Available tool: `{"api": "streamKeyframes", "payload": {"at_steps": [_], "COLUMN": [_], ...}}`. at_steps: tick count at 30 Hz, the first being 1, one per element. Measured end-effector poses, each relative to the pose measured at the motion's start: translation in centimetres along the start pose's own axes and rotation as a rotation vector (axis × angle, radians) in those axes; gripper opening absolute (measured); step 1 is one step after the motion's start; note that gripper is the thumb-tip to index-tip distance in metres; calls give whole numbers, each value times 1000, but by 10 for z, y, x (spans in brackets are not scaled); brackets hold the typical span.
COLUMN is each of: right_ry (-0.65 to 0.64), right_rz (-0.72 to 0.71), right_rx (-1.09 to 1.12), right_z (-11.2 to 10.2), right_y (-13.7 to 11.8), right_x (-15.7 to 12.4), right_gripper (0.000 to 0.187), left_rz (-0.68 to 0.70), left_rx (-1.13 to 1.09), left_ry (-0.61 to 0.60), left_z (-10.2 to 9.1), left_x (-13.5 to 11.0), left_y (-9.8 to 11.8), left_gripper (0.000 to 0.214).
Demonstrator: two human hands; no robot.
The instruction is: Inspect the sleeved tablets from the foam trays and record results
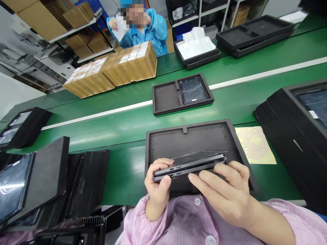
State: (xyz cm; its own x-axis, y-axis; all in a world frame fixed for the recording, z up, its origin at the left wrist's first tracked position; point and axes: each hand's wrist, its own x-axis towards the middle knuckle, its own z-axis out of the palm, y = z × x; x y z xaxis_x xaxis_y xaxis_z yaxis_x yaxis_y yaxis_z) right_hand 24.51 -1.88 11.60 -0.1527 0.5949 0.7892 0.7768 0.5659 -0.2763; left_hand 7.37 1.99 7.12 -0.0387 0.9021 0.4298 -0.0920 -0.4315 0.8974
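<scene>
Left hand (157,185) grip closed on tablet (189,165), left end, thumb on near edge. Right hand (224,194) grip closed on its right end, forefinger along near edge. Tablet edge-on, just over foam tray (153,143). Dotted yellow sheet (255,145) at 2 o'clock on table (122,170). Far tray (166,98) at 12 o'clock. Beyond, cartons (114,68); labels too small to read.

I read bright, even light from overhead. Shadows around the foam tray (189,136) are soft and short. The tablet (189,165) over the tray is sharp, without motion blur. Beyond the tray, the green belt (242,98) carries a pale sheen. Left of the tray, a screen (12,183) shows streaked glare. Far from the tray, straight edges bow; the white line (255,75) curves. A pixelated patch masks the person (150,30) beyond the tray.
</scene>
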Motion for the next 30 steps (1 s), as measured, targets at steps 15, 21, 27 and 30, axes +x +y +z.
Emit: {"api": "streamKeyframes", "payload": {"at_steps": [15,21,27,30], "right_ry": [-31,-18,-19,-11], "right_rz": [-24,-16,-3,-19], "right_rx": [7,5,-22,7], "right_z": [-3,-3,-2,-1], "right_y": [-1,-1,-1,-2], "right_x": [1,-1,-1,1], "right_gripper": [29,30,27,32], "left_rz": [-3,-3,5,-6], "left_rx": [27,22,17,16], "left_ry": [-9,-11,-22,-15], "left_z": [-2,-3,-2,-2], "left_x": [-3,-4,-4,-4], "left_y": [0,0,-1,-1], "left_gripper": [21,20,20,20]}}
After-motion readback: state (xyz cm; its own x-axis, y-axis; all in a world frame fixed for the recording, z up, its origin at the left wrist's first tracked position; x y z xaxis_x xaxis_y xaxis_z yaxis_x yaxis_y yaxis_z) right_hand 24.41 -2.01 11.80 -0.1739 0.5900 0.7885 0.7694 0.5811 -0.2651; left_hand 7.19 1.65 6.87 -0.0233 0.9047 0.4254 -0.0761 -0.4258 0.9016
